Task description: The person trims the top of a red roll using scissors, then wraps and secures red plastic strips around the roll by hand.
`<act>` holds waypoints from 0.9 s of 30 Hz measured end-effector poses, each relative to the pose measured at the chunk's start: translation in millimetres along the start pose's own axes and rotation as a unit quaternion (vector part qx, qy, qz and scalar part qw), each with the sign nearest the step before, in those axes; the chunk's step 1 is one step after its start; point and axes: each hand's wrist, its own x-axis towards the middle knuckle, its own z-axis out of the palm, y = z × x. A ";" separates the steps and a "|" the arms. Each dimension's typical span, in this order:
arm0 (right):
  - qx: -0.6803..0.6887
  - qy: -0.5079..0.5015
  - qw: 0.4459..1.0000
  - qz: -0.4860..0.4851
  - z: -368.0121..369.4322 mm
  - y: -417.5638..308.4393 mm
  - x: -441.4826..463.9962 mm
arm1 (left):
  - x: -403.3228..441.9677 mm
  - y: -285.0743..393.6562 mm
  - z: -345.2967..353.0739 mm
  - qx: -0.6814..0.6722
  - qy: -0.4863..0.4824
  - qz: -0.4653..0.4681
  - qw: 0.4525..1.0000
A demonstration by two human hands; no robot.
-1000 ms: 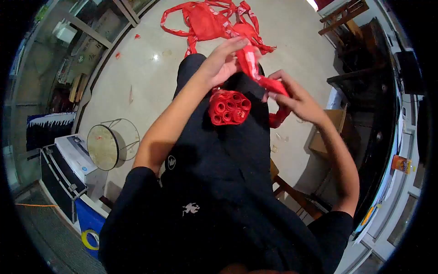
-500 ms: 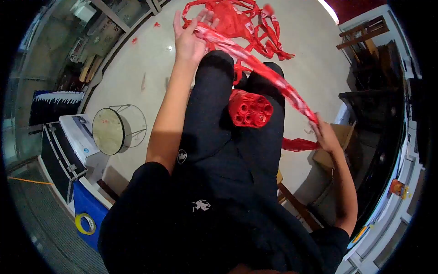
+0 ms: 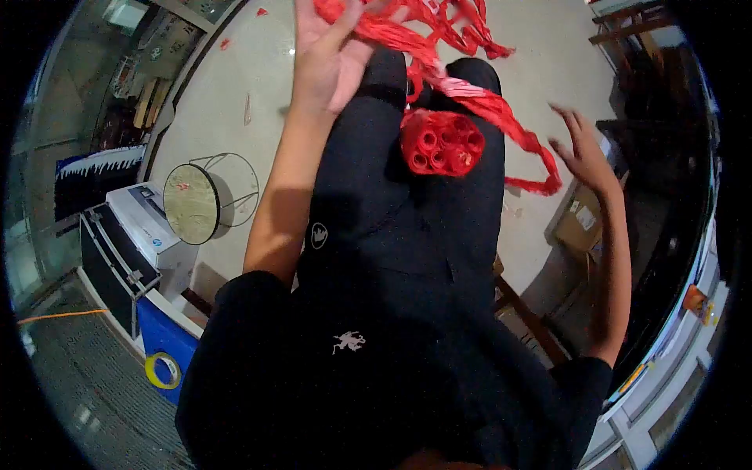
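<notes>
At the top of the view, my left hand (image 3: 323, 74) holds a long, crumpled red strip (image 3: 478, 98) with pale patches, its thumb beside the strip and its fingertips partly cut off by the frame edge. The strip slants down across my right thigh and bends back in a loop at its lower end. To the right of that loop, my right hand (image 3: 587, 157) is open, fingers apart, touching nothing. Between my thighs sits a bundle of red rolled tubes (image 3: 442, 145), their round open ends facing me.
More tangled red strips (image 3: 462, 23) lie on the floor beyond my knees. A round stool (image 3: 192, 204), a white box (image 3: 145, 215) and a black case (image 3: 117, 254) stand at left. Yellow tape (image 3: 163, 370) is at lower left, a cardboard box (image 3: 580, 223) at right.
My right hand has let go of the strip and moved up and to the right. The strip's freed end hangs in a loop. My left hand still has the strip; the view has shifted slightly.
</notes>
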 end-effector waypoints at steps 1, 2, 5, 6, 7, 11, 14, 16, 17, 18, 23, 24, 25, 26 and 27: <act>0.094 0.039 0.994 -0.044 -8.2 -35.7 17.7 | -3.0 -0.9 12.7 0.000 0.000 -0.010 1.000; 0.210 0.072 0.971 -0.086 -17.3 -77.3 31.0 | -5.2 1.1 30.4 -0.021 -0.019 -0.028 0.999; 0.377 0.163 0.898 -0.157 -10.1 -162.2 60.5 | -7.6 -1.9 57.9 -0.055 -0.049 -0.059 0.996; 0.379 0.165 0.898 -0.154 -8.5 -166.8 66.6 | -3.7 -8.3 53.6 -0.049 -0.114 -0.039 0.991; 0.417 0.118 0.890 -0.143 -7.1 -168.0 75.2 | -2.9 -11.5 52.8 -0.044 -0.178 -0.020 0.983; 0.452 0.082 0.881 -0.114 7.2 -143.0 84.2 | -19.3 -4.9 19.4 0.204 -0.136 -0.049 0.968; 0.283 0.067 0.935 -0.204 -0.7 -157.7 49.0 | -52.8 -10.8 -20.2 0.113 -0.047 -0.118 0.986; 0.177 0.070 0.956 -0.223 4.7 -176.3 35.3 | -65.8 -19.8 -47.7 0.110 -0.048 -0.150 0.981; 0.157 0.063 0.969 -0.183 11.2 -188.3 32.4 | -72.6 -27.3 -55.2 0.093 -0.036 -0.162 0.982; 0.110 0.098 0.976 -0.161 23.0 -186.4 37.5 | -74.4 -33.6 -56.4 0.074 -0.025 -0.173 0.982; 0.163 0.213 0.948 -0.172 24.3 -157.6 66.2 | -80.8 -44.4 -40.3 -0.011 0.081 -0.222 0.972; 0.160 0.261 0.939 -0.159 15.7 -152.4 72.7 | -80.8 -46.0 -39.8 0.015 0.085 -0.218 0.972; 0.161 0.307 0.926 -0.149 3.4 -152.2 78.5 | -81.6 -48.9 -41.5 0.042 0.095 -0.213 0.972; 0.222 0.306 0.915 -0.142 -13.0 -151.6 81.2 | -83.1 -56.8 -48.9 0.079 0.045 -0.203 0.975; 0.282 0.304 0.900 -0.133 -40.4 -154.5 82.6 | -83.2 -64.1 -45.4 0.144 0.012 -0.195 0.970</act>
